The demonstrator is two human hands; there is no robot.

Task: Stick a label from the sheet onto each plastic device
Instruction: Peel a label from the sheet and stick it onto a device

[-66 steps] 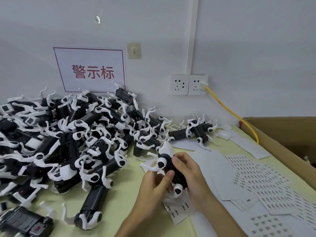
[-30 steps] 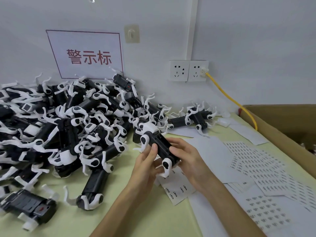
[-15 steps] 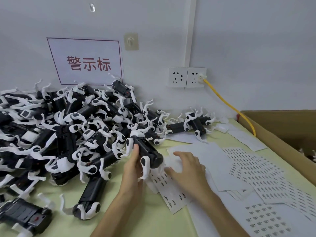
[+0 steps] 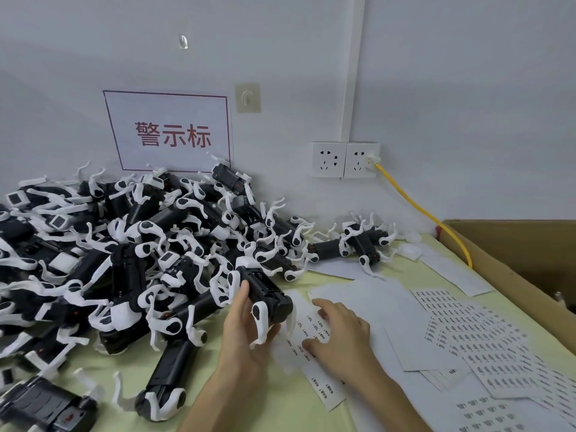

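Head: right hand (image 4: 339, 335) off device (image 4: 268, 293), onto sheet (image 4: 324, 391).

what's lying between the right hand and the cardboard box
In the head view: overlapping paper sheets, some blank, some printed with rows of labels, cover the table between the right hand and the cardboard box.

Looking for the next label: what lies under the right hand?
The right hand rests on a strip of label sheet with small printed labels visible around its fingers. Whatever lies beneath the palm is covered.
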